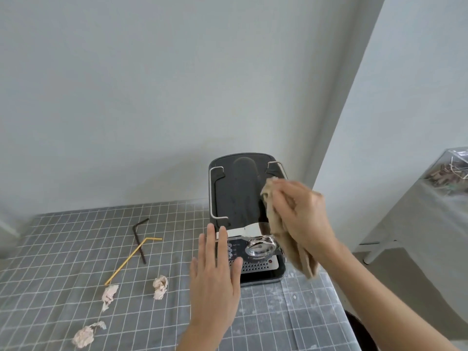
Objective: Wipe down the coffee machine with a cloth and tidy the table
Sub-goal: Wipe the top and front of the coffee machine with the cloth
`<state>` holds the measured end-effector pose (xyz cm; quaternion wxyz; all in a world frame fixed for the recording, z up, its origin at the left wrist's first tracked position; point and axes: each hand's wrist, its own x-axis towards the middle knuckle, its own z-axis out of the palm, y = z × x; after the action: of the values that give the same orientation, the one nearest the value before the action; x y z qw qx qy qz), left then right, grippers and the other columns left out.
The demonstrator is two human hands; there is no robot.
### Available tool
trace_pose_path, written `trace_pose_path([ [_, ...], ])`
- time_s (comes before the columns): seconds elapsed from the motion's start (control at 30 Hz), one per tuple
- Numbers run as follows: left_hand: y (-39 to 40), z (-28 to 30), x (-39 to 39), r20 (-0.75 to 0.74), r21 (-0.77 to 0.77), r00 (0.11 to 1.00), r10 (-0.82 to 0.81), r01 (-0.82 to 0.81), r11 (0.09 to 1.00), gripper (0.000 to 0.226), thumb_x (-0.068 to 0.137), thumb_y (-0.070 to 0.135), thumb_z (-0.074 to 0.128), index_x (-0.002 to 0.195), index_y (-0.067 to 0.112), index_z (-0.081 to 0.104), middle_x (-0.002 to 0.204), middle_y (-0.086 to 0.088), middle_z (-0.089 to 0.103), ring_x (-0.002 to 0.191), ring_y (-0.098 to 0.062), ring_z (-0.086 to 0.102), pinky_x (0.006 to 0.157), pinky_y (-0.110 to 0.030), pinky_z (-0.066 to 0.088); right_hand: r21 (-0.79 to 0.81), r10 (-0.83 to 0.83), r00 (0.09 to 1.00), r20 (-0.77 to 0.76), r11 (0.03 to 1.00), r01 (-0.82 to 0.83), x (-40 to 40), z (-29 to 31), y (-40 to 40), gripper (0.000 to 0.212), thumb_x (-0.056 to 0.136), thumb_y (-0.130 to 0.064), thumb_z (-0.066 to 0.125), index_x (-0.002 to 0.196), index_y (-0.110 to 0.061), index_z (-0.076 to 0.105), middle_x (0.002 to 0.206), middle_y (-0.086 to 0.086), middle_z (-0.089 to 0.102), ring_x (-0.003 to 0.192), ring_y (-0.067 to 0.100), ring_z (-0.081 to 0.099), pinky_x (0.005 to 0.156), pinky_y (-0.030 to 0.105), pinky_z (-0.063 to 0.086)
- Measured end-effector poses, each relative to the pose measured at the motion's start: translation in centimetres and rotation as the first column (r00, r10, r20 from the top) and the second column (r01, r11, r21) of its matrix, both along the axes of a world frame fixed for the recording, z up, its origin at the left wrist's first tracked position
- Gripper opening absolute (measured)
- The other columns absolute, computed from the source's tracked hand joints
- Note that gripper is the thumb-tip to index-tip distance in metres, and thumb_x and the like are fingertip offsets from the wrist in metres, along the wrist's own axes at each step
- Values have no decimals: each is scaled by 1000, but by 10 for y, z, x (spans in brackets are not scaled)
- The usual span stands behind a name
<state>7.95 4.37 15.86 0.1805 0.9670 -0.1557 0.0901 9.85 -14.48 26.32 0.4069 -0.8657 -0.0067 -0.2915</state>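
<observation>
A black and silver coffee machine (238, 196) stands on the table with the grey grid cloth (63, 262), against the white wall. My right hand (301, 214) grips a beige cloth (281, 231) and presses it against the right edge of the machine's dark top; the cloth hangs down past the drip tray. My left hand (215, 277) is flat with its fingers spread, held by the machine's front left corner, holding nothing. Whether it touches the machine I cannot tell.
A bent black straw (138, 236) and a yellow straw (129, 259) lie left of the machine. Three crumpled paper wads (160, 287) (109, 296) (84, 336) sit nearer me. A plastic-covered cabinet (417, 224) with a clear box of scraps stands on the right.
</observation>
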Motion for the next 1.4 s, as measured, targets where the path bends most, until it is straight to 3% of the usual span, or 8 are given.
trace_pose_path([
  [0.07, -3, 1, -2, 4, 29, 1000, 3, -3, 1000, 63, 98, 48, 25, 151, 17, 15, 160, -3, 13, 145, -26, 18, 107, -48, 39, -13, -28, 999, -44, 1000, 27, 33, 11, -2, 21, 95, -7, 53, 94, -11, 73, 86, -2, 69, 84, -1, 62, 78, 1, 41],
  [0.2, -5, 2, -3, 0, 54, 1000, 6, -6, 999, 64, 97, 49, 27, 150, 14, 22, 158, -4, 18, 143, -26, 24, 103, -48, 43, -400, 14, 913, -409, 896, -192, 75, -17, 18, 33, 98, -25, 40, 102, -10, 69, 112, 11, 64, 113, 28, 54, 96, 44, 46],
  [0.3, -4, 1, -2, -10, 65, 1000, 11, -11, 998, 65, 96, 51, 26, 148, 14, 26, 157, -4, 22, 141, -26, 29, 99, -48, 46, -511, 104, 939, -327, 817, -268, 50, -38, 33, 36, 94, -31, 39, 100, -17, 73, 114, 0, 68, 118, 23, 54, 105, 42, 40],
  [0.53, -5, 2, 0, -11, 43, 1000, 2, -2, 999, 67, 95, 53, 27, 150, 16, 21, 158, -1, 17, 141, -24, 27, 101, -45, 41, -520, -5, 908, -418, 821, -235, 92, -28, 30, 39, 99, -28, 33, 116, -12, 64, 140, 16, 50, 139, 33, 33, 118, 46, 22],
  [0.73, -2, 0, 1, -6, 56, 1000, -14, 14, 998, 66, 96, 53, 26, 152, 19, 12, 160, 1, 10, 144, -23, 23, 104, -46, 40, -486, -205, 831, -516, 870, -87, 168, -22, 32, 42, 100, -32, 32, 121, -10, 60, 127, 17, 51, 124, 39, 43, 105, 47, 36],
  [1.1, 2, 7, -1, -71, 23, 995, -68, 70, 997, 68, 95, 55, 20, 150, 25, -6, 159, 6, -10, 147, -19, 7, 111, -44, 29, -497, -493, 583, -646, 851, 168, 88, -28, 57, 57, 101, -9, 32, 151, 5, 6, 142, 53, 14, 132, 67, 20, 107, 68, 26],
  [1.27, 10, 9, 0, -86, 30, 991, -99, 102, 994, 84, 91, 36, 49, 149, 24, -10, 159, 3, -12, 146, -24, 16, 110, -45, 34, -652, -575, 678, -458, 735, 183, 51, -35, 68, 45, 80, -11, 66, 120, 7, 61, 93, 38, 67, 87, 52, 67, 65, 48, 60],
  [1.4, 12, 3, 3, -63, 3, 991, -114, 114, 993, 91, 81, 25, 65, 151, 18, 8, 159, -2, 8, 140, -29, 32, 99, -46, 45, -561, -308, 926, -219, 816, 139, 10, -57, 51, 37, 89, -18, 57, 121, -1, 59, 101, 19, 70, 98, 32, 69, 79, 39, 60],
])
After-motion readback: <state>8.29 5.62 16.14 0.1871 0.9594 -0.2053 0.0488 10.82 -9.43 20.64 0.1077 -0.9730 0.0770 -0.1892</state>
